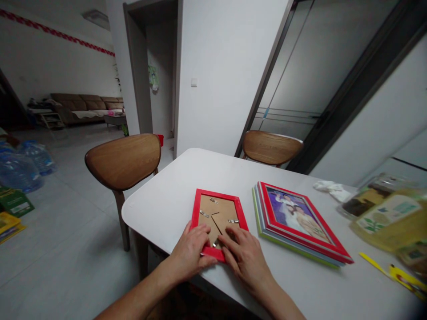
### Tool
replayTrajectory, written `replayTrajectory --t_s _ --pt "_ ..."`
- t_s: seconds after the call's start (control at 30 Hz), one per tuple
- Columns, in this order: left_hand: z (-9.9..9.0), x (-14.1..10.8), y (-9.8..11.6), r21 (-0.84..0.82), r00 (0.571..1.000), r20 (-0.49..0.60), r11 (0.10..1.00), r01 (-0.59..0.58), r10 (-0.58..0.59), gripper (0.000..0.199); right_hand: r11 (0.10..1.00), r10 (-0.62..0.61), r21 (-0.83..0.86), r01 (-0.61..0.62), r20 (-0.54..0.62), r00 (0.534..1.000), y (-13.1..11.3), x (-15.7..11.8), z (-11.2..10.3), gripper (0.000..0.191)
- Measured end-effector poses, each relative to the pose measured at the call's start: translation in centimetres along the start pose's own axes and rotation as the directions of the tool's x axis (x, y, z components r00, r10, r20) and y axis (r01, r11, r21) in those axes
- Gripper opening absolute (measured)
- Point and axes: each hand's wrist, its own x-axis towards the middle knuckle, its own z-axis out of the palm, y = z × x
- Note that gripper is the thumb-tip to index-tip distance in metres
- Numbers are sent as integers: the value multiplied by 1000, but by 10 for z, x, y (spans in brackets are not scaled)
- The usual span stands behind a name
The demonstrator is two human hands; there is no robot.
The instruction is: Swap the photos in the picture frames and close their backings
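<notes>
So we're at a big white, round-cornered table, with two brown wooden chairs along its far sides, their curved backs toward the table. On the right we've got a stack of picture frames in red, pale grey and green, photo side up on top. Our guess is it's piled there to leave elbow room while staying within reach. A yellow see-through packet with a leaf print sits past it near the right edge, likely just parked out of the way.

The main thing is the red rectangular picture frame, lying flat by the near edge, left of the stack. It's back side up, which makes sense to us: the tan backing board is all exposed, and the tabletop takes the weight.

Hands: the left hand holds the near left corner, fingers over the rim and thumb along the near edge, probably to stop it sliding. The right hand is kept narrow, bent fingers down on the near right part of the back. We can't tell whether it's pinching anything.

A yellow tool lies far right, too blurry for us to identify. Smallest are the silver metal clips, one near each side of the board; the right fingertips are right beside the nearest one.
</notes>
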Motion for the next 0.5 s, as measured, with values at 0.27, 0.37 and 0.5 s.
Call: replayTrajectory --t_s 0.27,0.37,0.5 --pt "-11 1 2 -40 1000 2 999 7 -7 24 988 -87 134 71 120 989 -11 6 -14 23" --pt "-12 1 4 -48 1000 -3 999 22 -22 25 982 -115 161 95 120 986 -8 6 -12 24" --pt "-9 1 1 -48 1000 -5 999 20 -20 26 994 -13 106 8 53 999 9 11 -2 30"
